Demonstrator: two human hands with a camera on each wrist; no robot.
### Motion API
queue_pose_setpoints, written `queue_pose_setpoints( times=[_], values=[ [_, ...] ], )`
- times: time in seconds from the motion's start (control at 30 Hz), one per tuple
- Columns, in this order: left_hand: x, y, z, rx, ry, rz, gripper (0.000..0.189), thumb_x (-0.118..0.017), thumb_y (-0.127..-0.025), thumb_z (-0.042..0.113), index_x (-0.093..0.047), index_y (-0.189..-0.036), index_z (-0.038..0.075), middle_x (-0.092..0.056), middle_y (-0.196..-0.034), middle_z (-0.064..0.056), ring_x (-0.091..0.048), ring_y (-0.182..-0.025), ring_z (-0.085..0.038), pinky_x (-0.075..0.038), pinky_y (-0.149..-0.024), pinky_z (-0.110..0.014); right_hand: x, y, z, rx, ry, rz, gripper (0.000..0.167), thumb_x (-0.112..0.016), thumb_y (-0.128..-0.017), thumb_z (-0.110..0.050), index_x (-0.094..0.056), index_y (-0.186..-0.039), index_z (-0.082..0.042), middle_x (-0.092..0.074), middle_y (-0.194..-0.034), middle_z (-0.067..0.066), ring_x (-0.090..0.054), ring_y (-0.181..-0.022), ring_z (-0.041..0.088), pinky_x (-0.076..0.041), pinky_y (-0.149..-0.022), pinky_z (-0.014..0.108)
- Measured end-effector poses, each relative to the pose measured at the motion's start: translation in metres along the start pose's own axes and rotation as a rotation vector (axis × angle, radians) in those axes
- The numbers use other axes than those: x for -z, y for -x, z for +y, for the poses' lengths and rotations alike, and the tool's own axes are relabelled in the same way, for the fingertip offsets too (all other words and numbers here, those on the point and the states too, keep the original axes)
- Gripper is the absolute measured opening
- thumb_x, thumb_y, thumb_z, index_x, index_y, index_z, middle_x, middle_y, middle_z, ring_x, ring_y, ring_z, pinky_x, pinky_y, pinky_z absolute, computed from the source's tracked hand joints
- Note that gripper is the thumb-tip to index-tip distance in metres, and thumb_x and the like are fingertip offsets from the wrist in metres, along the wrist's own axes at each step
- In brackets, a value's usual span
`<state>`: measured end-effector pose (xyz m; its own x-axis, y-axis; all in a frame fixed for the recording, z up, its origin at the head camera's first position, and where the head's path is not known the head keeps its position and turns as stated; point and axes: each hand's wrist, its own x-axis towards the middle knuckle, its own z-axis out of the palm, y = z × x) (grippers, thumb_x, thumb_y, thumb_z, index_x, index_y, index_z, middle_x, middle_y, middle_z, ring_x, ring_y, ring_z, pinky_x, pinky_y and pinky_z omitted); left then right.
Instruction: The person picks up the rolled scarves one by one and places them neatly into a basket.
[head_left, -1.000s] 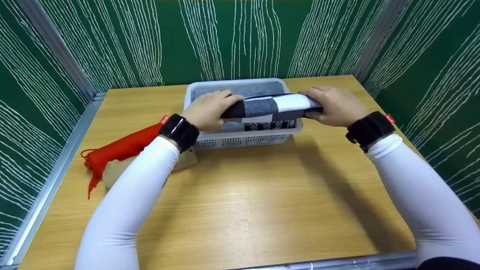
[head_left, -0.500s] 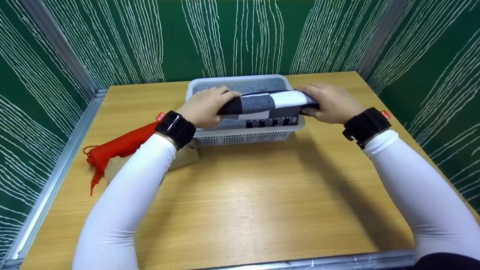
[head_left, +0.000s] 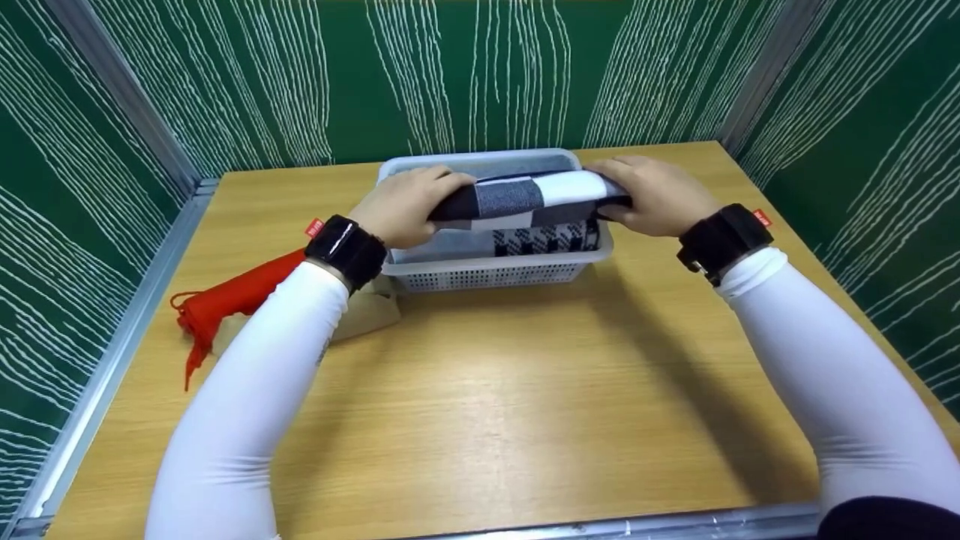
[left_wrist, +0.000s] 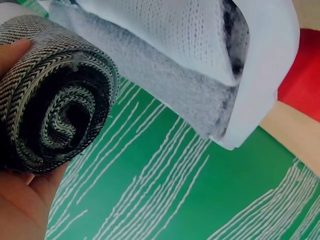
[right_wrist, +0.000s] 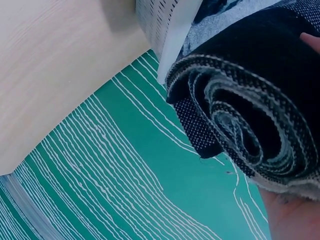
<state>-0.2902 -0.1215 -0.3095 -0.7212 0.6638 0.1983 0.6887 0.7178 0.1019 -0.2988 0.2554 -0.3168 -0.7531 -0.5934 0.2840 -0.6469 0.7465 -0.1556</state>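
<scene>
Head view: at upper centre, the left hand and right hand each grasp one end of a rolled grey, black and white scarf, held just above the white basket. A red cloth lies at left on the table.

Left wrist view: the scarf's spiral end sits at left against the palm; the basket's rim, seemingly, is upper right.

Right wrist view: the other spiral end fills the right side, fingers curled round it.

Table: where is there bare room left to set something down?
The table is bare in front of the basket, between the two sleeves, and in its far left corner. It is crowded by the red scarf left of the basket.
</scene>
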Motion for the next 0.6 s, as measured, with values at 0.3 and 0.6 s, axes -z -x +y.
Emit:
queue_pose_setpoints(
  times=[0.3, 0.6],
  values=[
    [0.003, 0.000, -0.008, 0.035, 0.038, -0.008, 0.070, -0.076, -0.094, 0.004, -0.054, -0.158, 0.020, -0.062, -0.150, -0.013, -0.060, -0.138, -0.036, -0.046, -0.122, -0.054, 0.000, -0.012, -0.002, -0.014, 0.005, -0.008, 0.067, -0.083, -0.094, -0.007, -0.057, -0.156, -0.006, -0.065, -0.146, 0.026, -0.064, -0.132, 0.048, -0.049, -0.115, 0.066],
    [0.000, 0.003, -0.019, 0.070, 0.036, -0.008, 0.070, -0.076, -0.095, 0.003, -0.054, -0.159, 0.021, -0.060, -0.154, -0.012, -0.058, -0.142, -0.037, -0.043, -0.124, -0.056, -0.008, -0.023, -0.003, 0.001, 0.024, -0.006, 0.062, -0.083, -0.095, -0.008, -0.058, -0.152, -0.003, -0.066, -0.144, 0.027, -0.065, -0.130, 0.048, -0.051, -0.114, 0.065]
  ],
)
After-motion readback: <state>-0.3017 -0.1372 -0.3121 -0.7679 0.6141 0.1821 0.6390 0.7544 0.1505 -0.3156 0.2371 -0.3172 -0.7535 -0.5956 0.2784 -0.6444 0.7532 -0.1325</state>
